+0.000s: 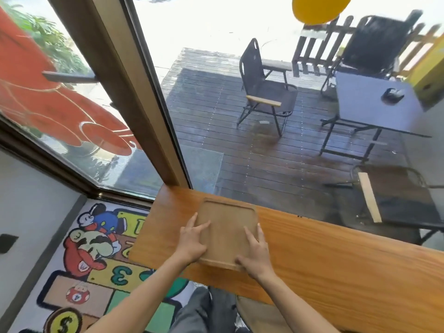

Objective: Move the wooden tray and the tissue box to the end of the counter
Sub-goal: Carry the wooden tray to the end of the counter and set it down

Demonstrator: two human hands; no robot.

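A square wooden tray (227, 227) with a raised rim lies flat on the orange-brown wooden counter (324, 255), close to the counter's left end. My left hand (192, 241) rests on the tray's left side, fingers spread on its surface and thumb at its near edge. On the right side my right hand (255, 251) lies the same way, gripping the near right corner. No tissue box is in view.
The counter runs along a big window (240, 116) with a brown frame post (134, 92) at its left end. Below the left end lies a colourful cartoon floor mat (96, 260). Outside stand folding chairs (264, 92) and a table (374, 104) on a deck.
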